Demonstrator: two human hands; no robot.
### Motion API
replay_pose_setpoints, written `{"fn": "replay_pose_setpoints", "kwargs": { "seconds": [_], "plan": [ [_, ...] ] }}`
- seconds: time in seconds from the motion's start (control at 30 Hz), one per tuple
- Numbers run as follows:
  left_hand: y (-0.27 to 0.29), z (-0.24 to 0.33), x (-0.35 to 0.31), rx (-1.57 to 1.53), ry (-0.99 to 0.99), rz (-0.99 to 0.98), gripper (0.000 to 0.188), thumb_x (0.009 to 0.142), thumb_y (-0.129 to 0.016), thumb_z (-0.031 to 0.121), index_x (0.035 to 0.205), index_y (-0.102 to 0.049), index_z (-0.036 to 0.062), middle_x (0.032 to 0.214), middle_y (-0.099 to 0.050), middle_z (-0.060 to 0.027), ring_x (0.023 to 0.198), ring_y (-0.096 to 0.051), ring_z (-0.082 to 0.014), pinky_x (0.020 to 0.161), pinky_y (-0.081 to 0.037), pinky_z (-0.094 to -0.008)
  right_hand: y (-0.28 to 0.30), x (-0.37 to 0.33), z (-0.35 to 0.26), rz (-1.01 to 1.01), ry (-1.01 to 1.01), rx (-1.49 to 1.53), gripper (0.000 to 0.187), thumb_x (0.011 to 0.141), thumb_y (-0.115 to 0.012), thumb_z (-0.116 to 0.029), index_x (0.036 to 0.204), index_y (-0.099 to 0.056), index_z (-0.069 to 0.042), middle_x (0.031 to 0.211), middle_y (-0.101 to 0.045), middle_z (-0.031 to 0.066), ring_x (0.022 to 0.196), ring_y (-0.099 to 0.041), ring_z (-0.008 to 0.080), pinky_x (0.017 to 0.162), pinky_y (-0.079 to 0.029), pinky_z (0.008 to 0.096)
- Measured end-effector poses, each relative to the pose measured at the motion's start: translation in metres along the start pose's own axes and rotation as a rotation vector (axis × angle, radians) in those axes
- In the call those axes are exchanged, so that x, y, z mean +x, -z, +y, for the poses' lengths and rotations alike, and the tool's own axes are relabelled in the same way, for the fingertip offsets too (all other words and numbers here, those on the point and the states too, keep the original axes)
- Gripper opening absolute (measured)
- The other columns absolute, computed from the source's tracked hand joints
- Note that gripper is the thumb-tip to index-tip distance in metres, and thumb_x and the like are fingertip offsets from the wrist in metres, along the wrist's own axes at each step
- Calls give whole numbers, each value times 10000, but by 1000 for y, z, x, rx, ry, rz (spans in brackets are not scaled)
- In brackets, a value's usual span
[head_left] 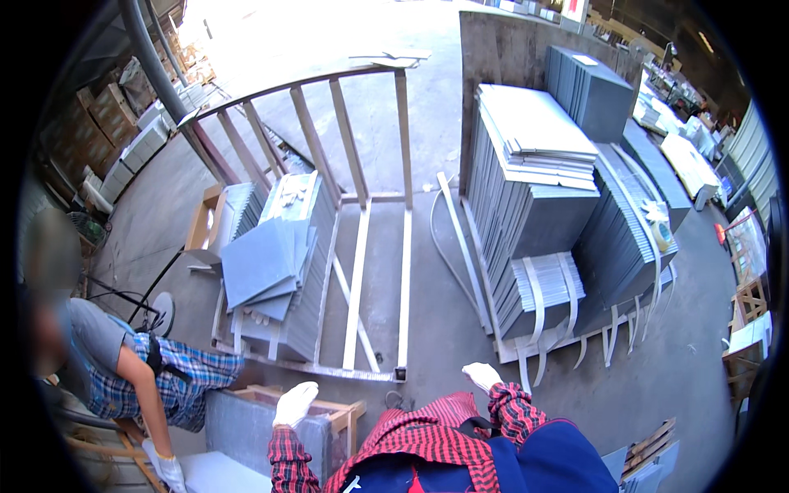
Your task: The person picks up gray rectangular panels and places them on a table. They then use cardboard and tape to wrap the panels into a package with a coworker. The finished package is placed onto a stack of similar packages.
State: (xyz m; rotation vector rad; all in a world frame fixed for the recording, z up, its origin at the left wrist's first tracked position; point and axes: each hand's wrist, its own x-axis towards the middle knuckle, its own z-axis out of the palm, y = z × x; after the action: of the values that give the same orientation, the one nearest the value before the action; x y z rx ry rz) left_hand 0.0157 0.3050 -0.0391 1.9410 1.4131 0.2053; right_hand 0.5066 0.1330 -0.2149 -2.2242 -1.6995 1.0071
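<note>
My left hand [296, 404], in a white glove, is over the near end of a grey slab-sided stack [238, 423] framed in wood. Its fingers look stretched out, with nothing seen in them. Whether it touches the wood cannot be made out. My right hand [482, 376], gloved in white too, hangs over the floor in front of me, fingers extended and holding nothing visible. Both sleeves are red and black plaid. Ahead on the left, loose grey-blue panels [261, 261] lie fanned on top of a row of upright slabs [306, 324] in a metal rack [404, 279].
At the left a person [99, 345] bends with a gloved hand [167, 468] on a pale panel [218, 475]. Strapped slab stacks [559, 218] with white boards [534, 131] on top fill the right pallet. A small slatted wooden piece [649, 450] lies at lower right.
</note>
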Motion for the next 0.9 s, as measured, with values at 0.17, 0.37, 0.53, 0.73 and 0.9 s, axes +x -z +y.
{"fn": "replay_pose_setpoints", "kwargs": {
  "seconds": [0.17,0.37,0.53,0.73,0.9],
  "plan": [
    [-18,99,106,-106,-165,-47,330,965,-561,309,1155,-693,73,1161,-695,-115,1093,-650,-283,965,-492,-360,65,-16,34,144,-615,782,350,930,-571,-328,1030,-718,-26,897,-736,100,839,-686,224,738,-511,375],
    [-53,243,204,-209,-375,-263,256,974,-545,217,1148,-700,112,1133,-712,-95,1081,-660,-265,963,-493,-347,179,9,114,758,-595,1183,288,892,-644,-261,1034,-723,-24,909,-714,89,828,-649,176,765,-485,343],
    [-84,337,284,-384,-278,-255,252,990,-508,143,1132,-691,43,1022,-739,-89,989,-692,-175,944,-502,-299,367,112,147,1224,-174,969,252,947,-598,-254,1045,-726,-60,869,-711,22,745,-617,114,689,-458,276],
    [-135,439,348,-384,-247,-282,250,999,-508,132,1162,-681,53,954,-733,-63,958,-685,-131,925,-503,-289,542,193,195,1308,-40,568,241,988,-571,-183,1087,-695,-3,1044,-697,89,973,-645,192,887,-494,308],
    [-151,533,409,-351,-326,-268,559,957,-560,205,1487,-398,133,1223,-654,-144,1149,-619,-284,1022,-445,-346,627,241,266,1203,-508,2,453,929,-598,-389,1268,-604,-88,1265,-595,145,1217,-520,329,1035,-416,445]
  ]
}}
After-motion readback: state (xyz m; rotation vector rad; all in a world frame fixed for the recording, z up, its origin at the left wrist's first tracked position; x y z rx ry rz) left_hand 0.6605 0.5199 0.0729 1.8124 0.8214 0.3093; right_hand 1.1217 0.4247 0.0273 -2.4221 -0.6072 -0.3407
